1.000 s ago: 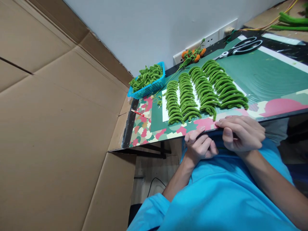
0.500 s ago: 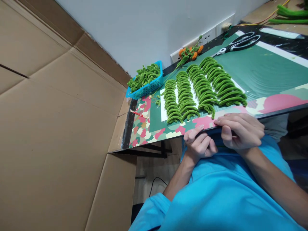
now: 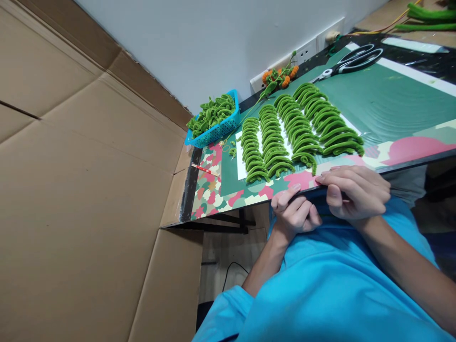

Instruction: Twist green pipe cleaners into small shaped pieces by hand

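My left hand [image 3: 295,213] rests with its fingertips on the front edge of the table, fingers curled in. To its right, my right hand [image 3: 358,192] lies on the same edge, fingers bent and thumb tucked below. I see nothing in either hand, though the palms are partly hidden. Just beyond my hands, several rows of curved green pipe cleaner pieces [image 3: 301,130] lie on a white sheet [image 3: 241,166]. The nearest piece's end hangs close to my right fingertips.
A blue basket [image 3: 213,137] full of curled green pieces stands at the back left. Behind the rows lie orange-and-green pipe cleaner flowers [image 3: 281,76] and scissors [image 3: 351,64]. A red-and-white strip [image 3: 204,170] lies at the left. Cardboard [image 3: 78,199] walls the left side.
The view has shifted very slightly. My hands keep the same curled pose at the table edge, and the green pieces have not moved.
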{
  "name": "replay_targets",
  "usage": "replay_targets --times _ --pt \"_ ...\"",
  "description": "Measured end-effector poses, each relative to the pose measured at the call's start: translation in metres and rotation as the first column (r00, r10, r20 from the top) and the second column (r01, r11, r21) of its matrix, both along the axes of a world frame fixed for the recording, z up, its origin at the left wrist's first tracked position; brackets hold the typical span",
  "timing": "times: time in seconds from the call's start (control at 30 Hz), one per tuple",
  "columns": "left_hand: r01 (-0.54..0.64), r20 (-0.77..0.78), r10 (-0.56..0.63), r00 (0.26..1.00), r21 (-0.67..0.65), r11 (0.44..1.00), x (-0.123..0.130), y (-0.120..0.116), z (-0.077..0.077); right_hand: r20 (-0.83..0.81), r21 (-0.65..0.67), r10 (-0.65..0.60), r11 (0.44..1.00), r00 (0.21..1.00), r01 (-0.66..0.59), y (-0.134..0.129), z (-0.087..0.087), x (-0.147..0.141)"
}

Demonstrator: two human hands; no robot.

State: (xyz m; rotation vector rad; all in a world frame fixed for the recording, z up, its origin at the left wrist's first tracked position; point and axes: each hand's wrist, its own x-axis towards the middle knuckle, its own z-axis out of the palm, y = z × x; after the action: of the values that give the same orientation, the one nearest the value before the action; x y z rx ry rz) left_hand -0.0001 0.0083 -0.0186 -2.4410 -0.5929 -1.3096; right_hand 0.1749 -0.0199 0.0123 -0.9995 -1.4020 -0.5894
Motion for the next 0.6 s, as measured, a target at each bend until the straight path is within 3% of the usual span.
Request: replay_targets --times 0.2,0.6 --pt "0.001 0.028 -0.002 1.000 0.020 1.000 0.005 -0.001 0.012 -0.003 0.024 0.015 1.000 1.000 -0.015 0.000 0.003 0.000" --pt "0.033 0.047 -0.033 0.998 0.000 0.999 0.006 -0.001 0.016 -0.009 0.008 0.005 1.000 1.000 -0.005 -0.001 0.002 -0.001"
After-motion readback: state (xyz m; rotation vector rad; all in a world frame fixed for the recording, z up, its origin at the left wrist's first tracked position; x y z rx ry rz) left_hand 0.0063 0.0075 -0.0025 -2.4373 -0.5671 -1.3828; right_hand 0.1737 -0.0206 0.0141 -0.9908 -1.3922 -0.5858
